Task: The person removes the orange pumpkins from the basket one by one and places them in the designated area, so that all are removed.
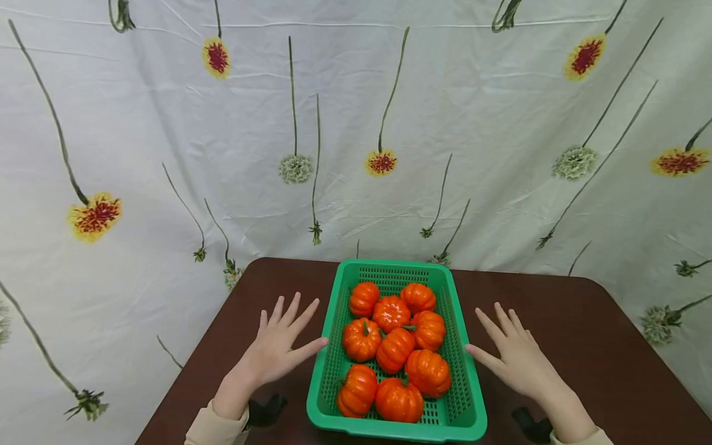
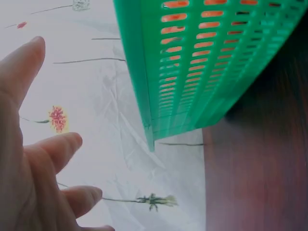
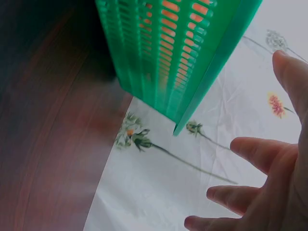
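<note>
A green plastic basket (image 1: pixel 469 395) with slotted walls stands on the dark table, holding several small orange pumpkins (image 1: pixel 399 400). To its left, my left hand (image 1: pixel 276 348) is held with fingers spread, the thumb close by the basket's rim. On the other side my right hand (image 1: pixel 517 355) mirrors it, fingers apart and thumb near the right rim. Both palms hold nothing. In the left wrist view, the basket's side wall (image 2: pixel 192 96) rises beside the spread fingers. The right wrist view shows the opposite wall (image 3: pixel 159 62), with orange showing through the slots.
The dark brown table (image 1: pixel 567 327) extends to both sides of the basket. Behind it hangs a white cloth (image 1: pixel 356 111) printed with flowers on long stems, reaching down to the table's far edge. Dark straps (image 1: pixel 267 409) are visible at the wrists.
</note>
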A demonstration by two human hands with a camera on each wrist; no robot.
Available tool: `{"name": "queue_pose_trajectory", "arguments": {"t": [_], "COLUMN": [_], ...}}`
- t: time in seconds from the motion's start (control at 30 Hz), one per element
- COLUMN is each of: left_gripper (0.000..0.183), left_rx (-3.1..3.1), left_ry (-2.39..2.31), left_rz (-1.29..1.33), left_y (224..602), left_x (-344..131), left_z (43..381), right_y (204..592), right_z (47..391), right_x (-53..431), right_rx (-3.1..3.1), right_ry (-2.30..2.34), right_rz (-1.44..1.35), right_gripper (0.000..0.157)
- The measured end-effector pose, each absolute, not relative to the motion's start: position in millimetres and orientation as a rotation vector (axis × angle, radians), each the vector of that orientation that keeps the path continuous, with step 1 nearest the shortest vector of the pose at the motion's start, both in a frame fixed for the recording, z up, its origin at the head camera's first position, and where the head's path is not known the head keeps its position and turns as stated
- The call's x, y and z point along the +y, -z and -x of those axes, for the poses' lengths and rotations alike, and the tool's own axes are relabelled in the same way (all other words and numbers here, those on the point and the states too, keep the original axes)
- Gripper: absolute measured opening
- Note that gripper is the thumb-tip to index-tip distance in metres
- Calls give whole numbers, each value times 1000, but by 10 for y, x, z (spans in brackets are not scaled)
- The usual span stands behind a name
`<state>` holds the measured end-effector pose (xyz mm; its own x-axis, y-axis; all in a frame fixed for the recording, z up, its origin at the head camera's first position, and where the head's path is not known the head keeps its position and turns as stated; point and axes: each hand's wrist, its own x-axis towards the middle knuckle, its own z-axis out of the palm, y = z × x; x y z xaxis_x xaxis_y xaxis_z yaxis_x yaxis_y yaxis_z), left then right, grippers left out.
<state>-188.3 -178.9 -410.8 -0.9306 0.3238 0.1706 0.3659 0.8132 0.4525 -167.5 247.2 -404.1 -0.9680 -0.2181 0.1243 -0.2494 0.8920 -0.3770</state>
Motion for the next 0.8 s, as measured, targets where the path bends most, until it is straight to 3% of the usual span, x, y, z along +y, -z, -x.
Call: {"name": "queue_pose_trajectory", "arguments": {"t": [0.47,0.8], "left_gripper": [60,30], "left_rx": [-2686,-2356], "left_ry": [1171,1489], "left_rz": [493,433], "left_y": [4317,4369], "left_x": [-1626,-1461], "left_z": [1830,1799], "right_y": [4173,4220], "right_z": [1588,1586], "right_x": [2248,2099], "right_rx": [-2800,-2616], "right_ry": [-750,-852], "right_rz": [-408,-572], "right_gripper": [84,69]}}
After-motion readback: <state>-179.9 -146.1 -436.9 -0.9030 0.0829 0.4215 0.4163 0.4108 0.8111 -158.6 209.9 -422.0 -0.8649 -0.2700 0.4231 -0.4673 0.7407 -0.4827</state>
